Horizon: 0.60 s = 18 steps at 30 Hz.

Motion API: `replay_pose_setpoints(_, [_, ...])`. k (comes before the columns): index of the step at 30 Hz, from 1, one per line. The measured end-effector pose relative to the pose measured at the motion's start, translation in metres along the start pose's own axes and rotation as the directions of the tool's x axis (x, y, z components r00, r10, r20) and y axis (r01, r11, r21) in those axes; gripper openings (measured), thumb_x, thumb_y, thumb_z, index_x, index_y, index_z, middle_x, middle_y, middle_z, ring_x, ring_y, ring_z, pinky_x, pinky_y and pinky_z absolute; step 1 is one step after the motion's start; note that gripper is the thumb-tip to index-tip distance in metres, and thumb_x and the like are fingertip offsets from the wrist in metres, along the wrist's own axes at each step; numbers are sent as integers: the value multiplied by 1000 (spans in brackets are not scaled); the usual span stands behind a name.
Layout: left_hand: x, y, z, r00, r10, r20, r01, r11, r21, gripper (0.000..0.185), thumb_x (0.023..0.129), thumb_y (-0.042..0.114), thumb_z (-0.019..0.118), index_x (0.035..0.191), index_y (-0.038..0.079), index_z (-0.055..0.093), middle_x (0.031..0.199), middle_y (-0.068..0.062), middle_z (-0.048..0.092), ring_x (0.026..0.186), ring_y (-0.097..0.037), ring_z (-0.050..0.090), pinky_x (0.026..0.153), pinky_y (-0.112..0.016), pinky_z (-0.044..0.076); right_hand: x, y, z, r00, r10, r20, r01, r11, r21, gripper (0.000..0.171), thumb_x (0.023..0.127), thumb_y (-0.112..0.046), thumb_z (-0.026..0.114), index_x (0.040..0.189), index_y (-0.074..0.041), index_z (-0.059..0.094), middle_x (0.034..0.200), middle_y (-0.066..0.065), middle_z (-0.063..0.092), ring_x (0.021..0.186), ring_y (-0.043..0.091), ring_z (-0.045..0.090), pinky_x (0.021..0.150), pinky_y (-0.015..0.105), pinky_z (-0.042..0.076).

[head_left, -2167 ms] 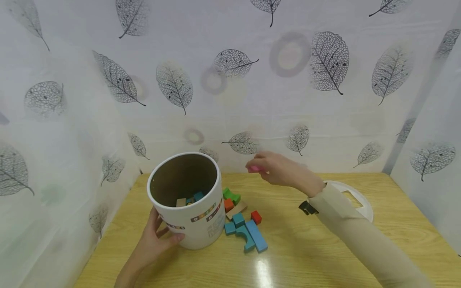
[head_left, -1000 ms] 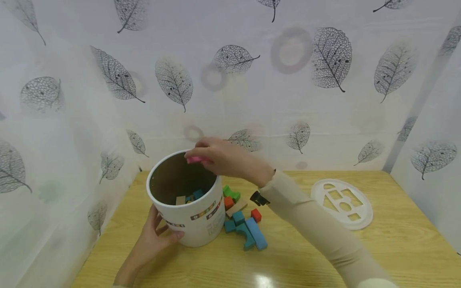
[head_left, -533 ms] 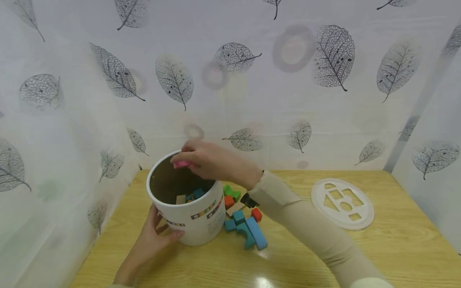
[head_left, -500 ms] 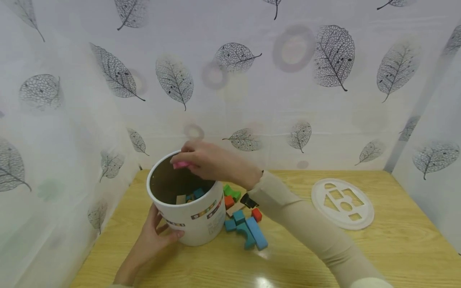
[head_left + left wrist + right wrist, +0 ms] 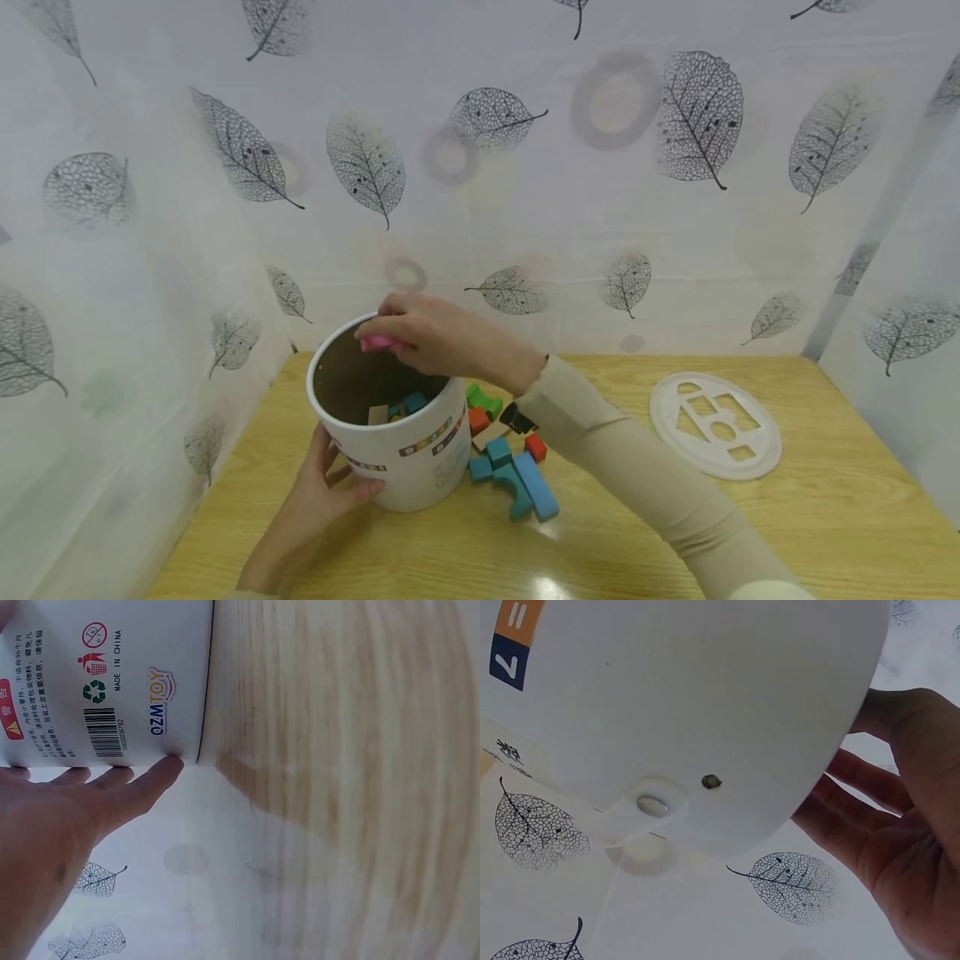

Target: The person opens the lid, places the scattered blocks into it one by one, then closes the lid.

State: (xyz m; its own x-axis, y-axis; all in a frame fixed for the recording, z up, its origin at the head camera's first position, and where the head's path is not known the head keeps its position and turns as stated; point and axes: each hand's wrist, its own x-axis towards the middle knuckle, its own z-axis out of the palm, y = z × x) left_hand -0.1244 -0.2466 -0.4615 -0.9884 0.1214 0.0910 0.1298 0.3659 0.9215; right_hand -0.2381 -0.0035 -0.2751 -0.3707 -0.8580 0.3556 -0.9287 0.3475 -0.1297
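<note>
Small pink block (image 5: 377, 342) (flat, bright), above white tub (image 5: 420, 467)

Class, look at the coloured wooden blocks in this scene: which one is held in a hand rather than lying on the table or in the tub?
The pink wooden block. The right hand pinches it over the open white cardboard tub.

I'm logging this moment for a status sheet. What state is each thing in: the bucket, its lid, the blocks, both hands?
Toy bucket: upright, open, some blocks inside.
Pink block: pinched above the bucket's opening.
Right hand: holds the pink block over the rim.
Left hand: steadies the bucket's side.
Shape-sorter lid: off, flat on the table.
Loose blocks: on the table beside the bucket.
</note>
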Motion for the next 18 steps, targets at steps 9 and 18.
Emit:
replay_pose_setpoints(9, [0,0,1,1000,11,3,-11,1000,-6,112,85,14,83,164,34,5,171,-13,12,150,-60,20,106,-76,42,-5,0,-8,996,80,44,-80,997,5,39,99,-19,68,138,-19,65,124,5,66,104,15,64,89,24,58])
replay_pose_setpoints(18, [0,1,2,1000,8,-9,-8,1000,-8,113,84,14,84,164,32,7,171,-12,14,150,-59,22,106,-76,42,-21,12,-13,999,43,-21,-42,998,45,33,98,-11,67,131,-11,69,119,10,67,97,19,63,82,26,58])
